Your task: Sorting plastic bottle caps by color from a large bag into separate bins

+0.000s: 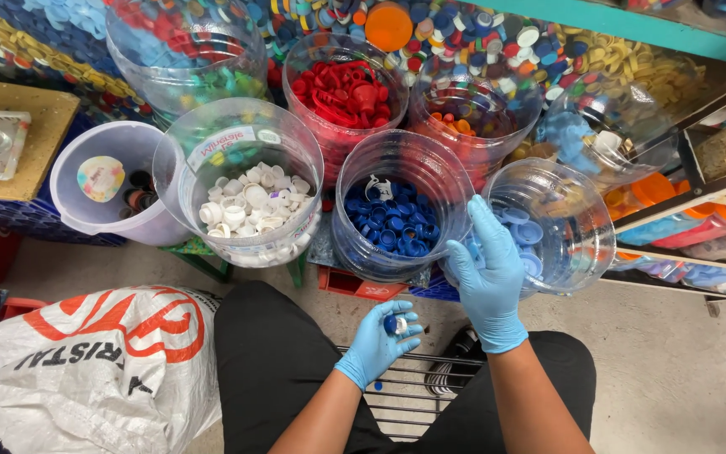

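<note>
A: Left hand (377,340), blue glove, low over the lap. Fingers curled closed around a small dark blue plastic bottle cap (394,324), pinched at the fingertips.

B: Right hand (491,269)?

A: Also gloved. Fingers spread apart, palm pressed on the near rim of the clear plastic jar of light blue caps (577,219); nothing clamped in it.

B: Neighbours?

A: Clear jar of dark blue caps (397,214) just beside it on the left, then clear jar of white caps (245,197). Jar of red caps (346,92) behind. White printed sack (94,361) lies left of the knees.
</note>
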